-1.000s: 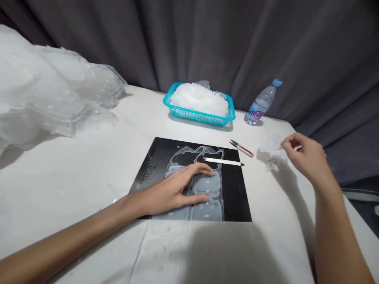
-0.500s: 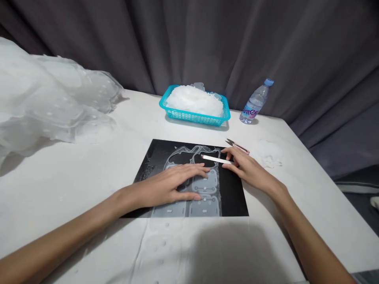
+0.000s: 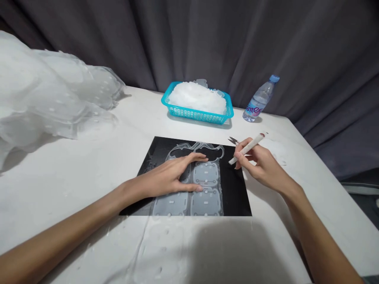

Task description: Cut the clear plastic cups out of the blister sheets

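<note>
A translucent moulded silicone-like sheet (image 3: 206,202) with rounded rectangular panels lies partly on a black mat (image 3: 235,199) and runs off its front edge onto the table. My left hand (image 3: 174,173) rests flat on the sheet, fingers stretched and thumb apart, hiding some panels. At the sheet's upper end are two openings showing black. My right hand (image 3: 260,161) is closed round a slim white pen-shaped tool (image 3: 248,148), above the mat's right edge. One end of it slants down toward the mat; the reddish-brown end points up. Small scissors (image 3: 233,141) lie behind my right fingers, partly hidden.
A turquoise basket (image 3: 198,115) heaped with white material stands at the back. To its right is a water bottle (image 3: 260,100). A big pile of translucent sheets (image 3: 59,94) fills the left side. White scraps (image 3: 275,150) lie beyond my right hand, and a grey curtain (image 3: 189,39) hangs behind.
My right hand has moved right and lifted off the sheet's upper corner, turning the white tool so its reddish-brown end points up. My left hand stays flat on the sheet, slightly shifted.
</note>
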`<state>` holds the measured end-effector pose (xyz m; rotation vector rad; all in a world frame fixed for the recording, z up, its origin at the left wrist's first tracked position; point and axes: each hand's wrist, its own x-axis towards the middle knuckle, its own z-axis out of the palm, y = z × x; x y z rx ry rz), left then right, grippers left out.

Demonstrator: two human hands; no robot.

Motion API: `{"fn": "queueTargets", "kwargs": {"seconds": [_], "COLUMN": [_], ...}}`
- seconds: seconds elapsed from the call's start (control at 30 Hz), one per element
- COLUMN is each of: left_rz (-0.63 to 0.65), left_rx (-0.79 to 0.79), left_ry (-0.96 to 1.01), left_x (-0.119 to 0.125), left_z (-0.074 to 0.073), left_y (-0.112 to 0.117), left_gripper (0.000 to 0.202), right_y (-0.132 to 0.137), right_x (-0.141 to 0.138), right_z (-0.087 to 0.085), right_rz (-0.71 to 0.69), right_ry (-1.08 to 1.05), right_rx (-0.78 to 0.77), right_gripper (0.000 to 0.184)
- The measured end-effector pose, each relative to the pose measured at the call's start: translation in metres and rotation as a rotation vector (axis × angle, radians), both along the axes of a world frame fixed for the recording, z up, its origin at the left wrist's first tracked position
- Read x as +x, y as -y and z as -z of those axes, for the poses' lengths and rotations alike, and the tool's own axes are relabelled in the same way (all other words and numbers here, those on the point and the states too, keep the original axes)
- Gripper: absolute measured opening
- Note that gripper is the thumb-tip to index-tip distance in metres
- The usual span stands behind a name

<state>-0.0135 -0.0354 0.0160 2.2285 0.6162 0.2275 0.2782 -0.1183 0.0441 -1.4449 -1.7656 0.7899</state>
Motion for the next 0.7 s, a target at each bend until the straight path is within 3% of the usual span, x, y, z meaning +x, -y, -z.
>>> {"fn": "queueTargets", "kwargs": {"seconds": [0.13, 0.37, 0.53, 0.7], "left_rz": [-0.035, -0.118, -0.144, -0.059], "left_rx": [0.034, 0.119, 0.176, 0.377], "left_ry": [-0.002, 0.014, 0.034, 0.054], "left_x": [-0.001, -0.003, -0.003, -0.004], "left_z": [0.002, 0.007, 0.012, 0.009], "left_y": [0.001, 0.003, 0.002, 0.009], "left_gripper": [0.083, 0.092, 0.096, 0.072], "right_y": [0.003, 0.0, 0.002, 0.006], "right_x": [-0.009, -0.012, -0.018, -0.024], "right_z": [-0.001, -0.001, 0.002, 0.003], "right_rz": [-0.057, -0.126, -0.099, -0.213], "right_ry": [-0.096, 0.079, 0.067, 0.053], "right_rx": [-0.012, 0.108, 0.059, 0.01], "right_gripper": [0.024, 0.017, 0.012, 0.018]}}
